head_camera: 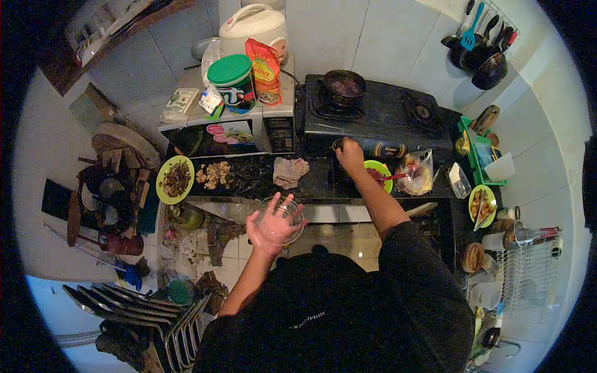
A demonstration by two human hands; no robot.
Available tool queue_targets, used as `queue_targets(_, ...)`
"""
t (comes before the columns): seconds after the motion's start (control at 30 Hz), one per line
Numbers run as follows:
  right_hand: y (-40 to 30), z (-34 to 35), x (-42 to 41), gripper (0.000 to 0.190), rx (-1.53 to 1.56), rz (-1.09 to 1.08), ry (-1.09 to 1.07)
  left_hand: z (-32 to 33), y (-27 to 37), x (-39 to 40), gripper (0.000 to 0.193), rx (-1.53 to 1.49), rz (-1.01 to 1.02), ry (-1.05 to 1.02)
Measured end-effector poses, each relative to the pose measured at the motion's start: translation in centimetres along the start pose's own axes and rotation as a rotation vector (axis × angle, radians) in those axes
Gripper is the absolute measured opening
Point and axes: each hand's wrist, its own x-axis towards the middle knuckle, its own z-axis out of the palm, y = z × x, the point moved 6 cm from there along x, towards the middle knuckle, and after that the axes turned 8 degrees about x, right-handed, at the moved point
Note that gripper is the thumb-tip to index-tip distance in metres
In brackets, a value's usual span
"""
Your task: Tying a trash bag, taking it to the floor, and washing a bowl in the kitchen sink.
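My left hand [276,221] is held palm up in front of the counter, fingers spread under a clear round dish or lid [281,221]. On the front of the black gas stove [322,133], my right hand [350,154] has its fingers curled at the left knob [336,144]. A dark pan [345,88] with food in it stands on the left burner. Right of my right forearm are a green bowl [385,167] with reddish contents, a red-handled utensil [395,176] and an opened clear plastic bag [422,175] of food. A crumpled cloth [290,172] lies on the counter between my hands.
At the left, a green plate [162,186] of chopped food sits beside pale food pieces [213,175]. A microwave [280,119] carries a rice cooker [254,28], a green-lidded tub [229,70] and a red packet [264,70]. To the right are a plastic container [459,181], another green plate [489,198] and a dish rack [527,279].
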Motion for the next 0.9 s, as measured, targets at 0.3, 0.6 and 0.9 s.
queue_targets(0.3, 4.5, -1.0, -3.0, 0.031, 0.530, 0.552, 0.180, 0.1, -1.2, 0.8, 0.086, 0.169, -0.020, 0.046)
queue_targets(0.6, 15.3, -10.7, -9.2, 0.041, -0.138, 0.206, -0.437, -0.1, -1.1, 1.3, 0.083, 0.218, 0.029, 0.014)
queue_targets(0.9, 12.7, -11.1, -10.3, 0.029, -0.192, 0.009, -0.758, 0.0, -2.0, 2.2, 0.081, 0.185, 0.031, 0.023)
